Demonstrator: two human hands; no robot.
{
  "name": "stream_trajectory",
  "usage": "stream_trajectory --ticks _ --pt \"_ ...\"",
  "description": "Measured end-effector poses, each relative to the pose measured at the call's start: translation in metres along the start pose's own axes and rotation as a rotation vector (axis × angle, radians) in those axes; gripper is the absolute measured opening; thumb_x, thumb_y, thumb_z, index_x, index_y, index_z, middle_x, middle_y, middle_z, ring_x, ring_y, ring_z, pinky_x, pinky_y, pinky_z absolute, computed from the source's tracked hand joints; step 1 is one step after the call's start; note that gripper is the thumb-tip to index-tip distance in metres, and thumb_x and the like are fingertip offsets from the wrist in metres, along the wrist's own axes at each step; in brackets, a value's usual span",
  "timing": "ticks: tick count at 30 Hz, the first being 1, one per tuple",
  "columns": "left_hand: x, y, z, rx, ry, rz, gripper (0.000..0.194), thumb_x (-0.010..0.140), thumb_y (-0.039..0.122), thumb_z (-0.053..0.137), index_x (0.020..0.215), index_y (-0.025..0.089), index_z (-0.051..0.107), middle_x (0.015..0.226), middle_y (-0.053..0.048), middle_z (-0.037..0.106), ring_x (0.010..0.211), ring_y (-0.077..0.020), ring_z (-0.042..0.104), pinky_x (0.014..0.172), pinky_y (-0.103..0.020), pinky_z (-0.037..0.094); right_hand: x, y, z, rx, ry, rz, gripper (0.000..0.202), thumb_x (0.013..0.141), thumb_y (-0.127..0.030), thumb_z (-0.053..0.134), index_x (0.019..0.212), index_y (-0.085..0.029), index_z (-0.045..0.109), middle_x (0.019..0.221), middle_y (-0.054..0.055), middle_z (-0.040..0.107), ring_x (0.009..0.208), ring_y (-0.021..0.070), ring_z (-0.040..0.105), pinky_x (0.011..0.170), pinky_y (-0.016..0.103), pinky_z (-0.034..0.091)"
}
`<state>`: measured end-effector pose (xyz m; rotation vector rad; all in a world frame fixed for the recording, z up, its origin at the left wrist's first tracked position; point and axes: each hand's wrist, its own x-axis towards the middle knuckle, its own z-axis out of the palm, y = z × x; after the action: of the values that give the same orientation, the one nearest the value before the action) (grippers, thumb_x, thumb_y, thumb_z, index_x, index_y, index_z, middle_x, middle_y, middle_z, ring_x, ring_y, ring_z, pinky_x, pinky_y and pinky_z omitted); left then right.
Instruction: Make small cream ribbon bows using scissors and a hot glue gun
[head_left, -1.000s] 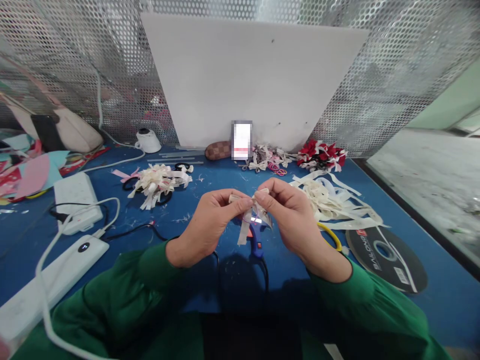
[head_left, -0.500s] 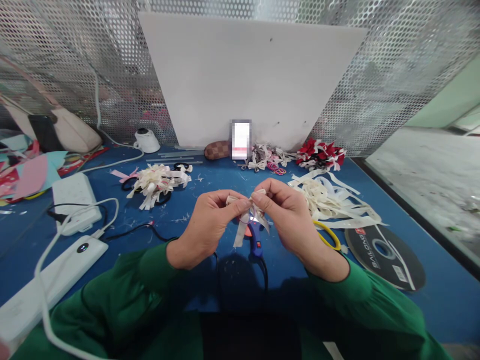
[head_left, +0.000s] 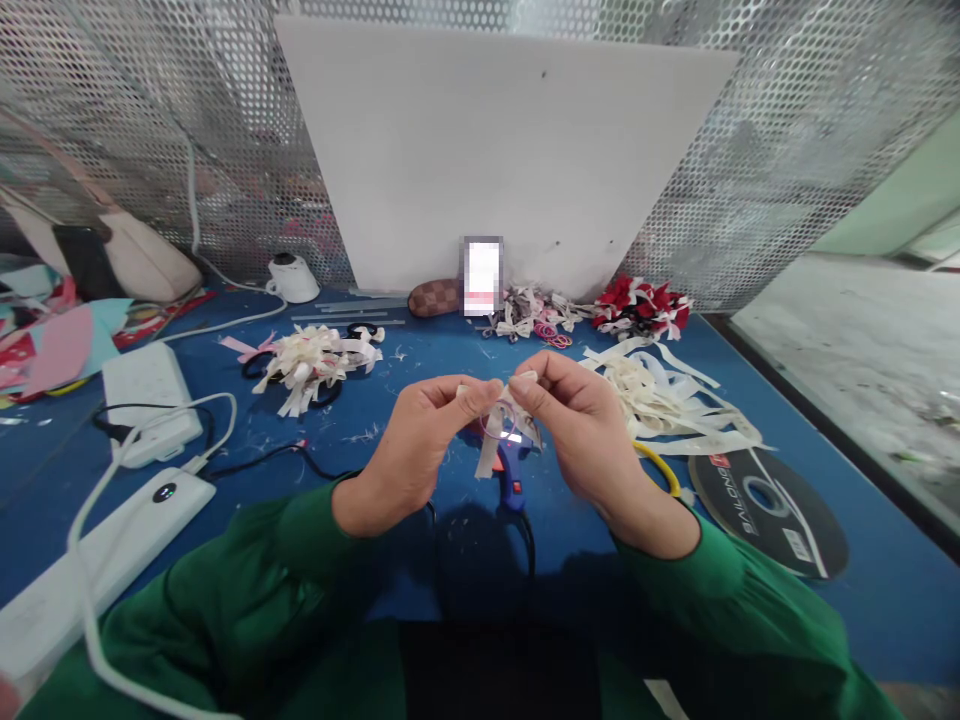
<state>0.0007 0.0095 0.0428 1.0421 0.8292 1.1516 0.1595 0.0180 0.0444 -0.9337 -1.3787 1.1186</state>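
Between my two hands is a cream ribbon bow (head_left: 490, 445), its tails hanging down and a thin purple hair elastic (head_left: 495, 420) looped at it. My left hand (head_left: 416, 435) pinches it from the left, thumb and forefinger closed. From the right, my right hand (head_left: 581, 430) pinches the ribbon the same way, fingertips close to the left thumb. The fingers hide the middle of the bow. Just below and behind lies a blue glue gun (head_left: 512, 475) with a red switch, its cord running toward me.
Loose cream ribbons (head_left: 649, 395) lie at right beside a black ribbon reel (head_left: 806, 520) and a yellow ring (head_left: 658, 465). A pile of cream bows (head_left: 315, 360) sits at left, with red bows (head_left: 643, 305) at the back. White power strips (head_left: 105, 540) and cables occupy the left side.
Both hands stay near the same spot. The fingertips have drawn slightly apart, the ribbon tails have shifted up a little, and the purple elastic shows more clearly.
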Motion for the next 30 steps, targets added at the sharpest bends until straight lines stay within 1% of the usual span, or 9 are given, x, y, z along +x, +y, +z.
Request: stream_trajectory --ticks 4,10,16,18,20,23,26,30 --pt "-0.0001 0.0007 0.0003 0.020 -0.003 -0.015 0.022 0.080 0.034 0.081 0.070 0.017 0.072 0.061 0.002 0.064 0.048 -0.0100 0.059 0.046 -0.022 0.047 -0.0012 -0.0001 -0.0005 -0.017 -0.022 -0.002 0.022 0.089 -0.034 0.068 0.074 -0.020 0.059 0.063 -0.005 0.049 0.057 0.0097 0.039 0.053 0.026 0.030" --pt "-0.0019 0.0012 0.0019 0.039 0.032 -0.011 0.019 0.079 0.030 0.081 0.070 0.017 0.072 0.059 0.002 0.065 0.047 -0.0106 0.060 0.046 -0.023 0.046 -0.0027 -0.0004 0.0007 -0.015 -0.040 0.014 0.023 0.090 -0.034 0.068 0.074 -0.020 0.058 0.063 -0.005 0.049 0.058 0.0098 0.040 0.053 0.026 0.031" --pt "-0.0024 0.0002 0.0012 0.063 0.053 -0.006 0.021 0.076 0.033 0.083 0.069 0.017 0.072 0.059 0.002 0.065 0.048 -0.0115 0.059 0.047 -0.024 0.046 -0.0029 0.0012 0.0000 0.001 -0.046 0.028 0.025 0.090 -0.037 0.069 0.074 -0.020 0.059 0.063 -0.005 0.051 0.058 0.0103 0.042 0.053 0.026 0.032" --pt "-0.0015 -0.0002 0.0015 0.059 0.048 -0.015 0.026 0.078 0.039 0.082 0.068 0.017 0.072 0.060 0.001 0.066 0.049 -0.0114 0.059 0.048 -0.024 0.047 -0.0023 0.0012 0.0001 0.012 -0.031 0.024 0.025 0.089 -0.037 0.070 0.074 -0.021 0.059 0.062 -0.005 0.050 0.058 0.0104 0.042 0.053 0.026 0.032" --pt "-0.0006 -0.0002 0.0022 0.041 0.053 -0.025 0.033 0.080 0.048 0.079 0.069 0.017 0.073 0.063 -0.001 0.067 0.052 -0.0122 0.060 0.049 -0.025 0.048 -0.0016 0.0007 0.0004 0.028 -0.013 0.022 0.026 0.088 -0.037 0.071 0.073 -0.021 0.059 0.062 -0.005 0.050 0.057 0.0104 0.041 0.053 0.026 0.032" --pt "-0.0002 0.0010 0.0034 -0.003 0.084 -0.019 0.041 0.081 0.057 0.075 0.073 0.017 0.076 0.067 -0.003 0.070 0.059 -0.0142 0.063 0.055 -0.026 0.052 -0.0010 0.0000 0.0008 0.042 0.001 0.024 0.026 0.087 -0.038 0.071 0.072 -0.021 0.058 0.061 -0.005 0.048 0.056 0.0102 0.039 0.052 0.026 0.031" --pt "-0.0010 0.0021 0.0033 -0.007 0.072 -0.013 0.039 0.080 0.054 0.077 0.072 0.017 0.076 0.067 -0.002 0.070 0.061 -0.0133 0.063 0.059 -0.025 0.053 -0.0009 0.0000 0.0008 0.037 -0.005 0.030 0.028 0.087 -0.040 0.072 0.072 -0.021 0.058 0.061 -0.005 0.047 0.056 0.0102 0.038 0.052 0.026 0.030" --pt "-0.0020 0.0020 0.0023 0.040 0.001 -0.020 0.033 0.081 0.045 0.079 0.066 0.016 0.070 0.063 0.000 0.065 0.054 -0.0111 0.059 0.052 -0.024 0.049 -0.0010 0.0005 0.0006 0.021 0.000 0.020 0.028 0.087 -0.042 0.072 0.073 -0.021 0.058 0.061 -0.005 0.048 0.056 0.0104 0.039 0.051 0.026 0.031"
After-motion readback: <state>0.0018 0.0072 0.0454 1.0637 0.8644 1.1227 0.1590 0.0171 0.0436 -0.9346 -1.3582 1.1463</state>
